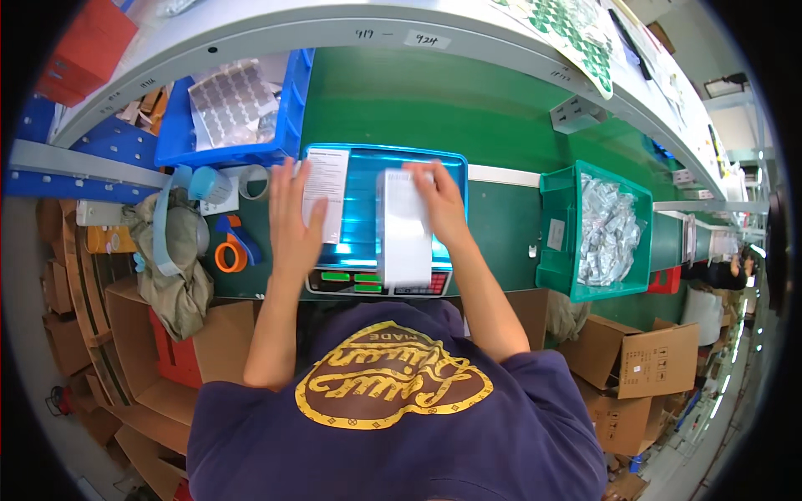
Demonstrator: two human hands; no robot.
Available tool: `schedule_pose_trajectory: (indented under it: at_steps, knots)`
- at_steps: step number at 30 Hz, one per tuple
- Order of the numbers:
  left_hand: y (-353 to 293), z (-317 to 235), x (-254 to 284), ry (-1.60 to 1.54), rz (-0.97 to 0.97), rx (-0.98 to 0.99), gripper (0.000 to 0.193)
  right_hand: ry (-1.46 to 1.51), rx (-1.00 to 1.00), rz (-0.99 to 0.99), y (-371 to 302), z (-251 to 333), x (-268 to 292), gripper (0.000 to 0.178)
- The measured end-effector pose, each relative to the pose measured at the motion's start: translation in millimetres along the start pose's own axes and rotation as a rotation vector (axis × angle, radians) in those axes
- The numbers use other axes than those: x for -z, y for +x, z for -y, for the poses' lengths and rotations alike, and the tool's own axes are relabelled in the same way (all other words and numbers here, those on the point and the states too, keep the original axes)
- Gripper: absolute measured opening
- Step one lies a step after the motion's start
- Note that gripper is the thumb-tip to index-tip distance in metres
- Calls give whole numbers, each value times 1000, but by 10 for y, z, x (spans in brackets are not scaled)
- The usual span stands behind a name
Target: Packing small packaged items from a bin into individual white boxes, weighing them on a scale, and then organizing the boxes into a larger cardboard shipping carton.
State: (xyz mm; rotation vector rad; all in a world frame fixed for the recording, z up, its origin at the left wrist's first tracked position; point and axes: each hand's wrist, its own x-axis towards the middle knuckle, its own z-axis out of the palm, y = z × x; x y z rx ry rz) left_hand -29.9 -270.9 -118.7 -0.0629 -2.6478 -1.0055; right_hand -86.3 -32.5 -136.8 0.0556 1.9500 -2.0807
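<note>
A digital counter scale with a shiny blue tray stands before me on the green bench. A flat white box with printed text lies along the tray's left side. At its left edge is my left hand, open, fingers spread and the thumb over the box; whether it presses on it I cannot tell. My right hand grips a second white box by its upper right end. That box is slightly blurred and covers the tray's right part and some of the scale's keypad.
Right of the scale is a green bin of small clear bags. A blue bin with sticker sheets sits at the back left. An orange-and-blue tape dispenser lies left. A shelf beam crosses above; cardboard boxes stand below.
</note>
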Motion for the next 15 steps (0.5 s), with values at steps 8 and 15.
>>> schedule_pose_trajectory:
  at_steps: [8, 15]
  knots:
    - [35, 517, -487, -295, 251, 219, 58, -348, 256, -425, 557, -613, -529, 32]
    - [548, 260, -327, -73, -3, 186, 54, -261, 315, -687, -106, -22, 1439, 43]
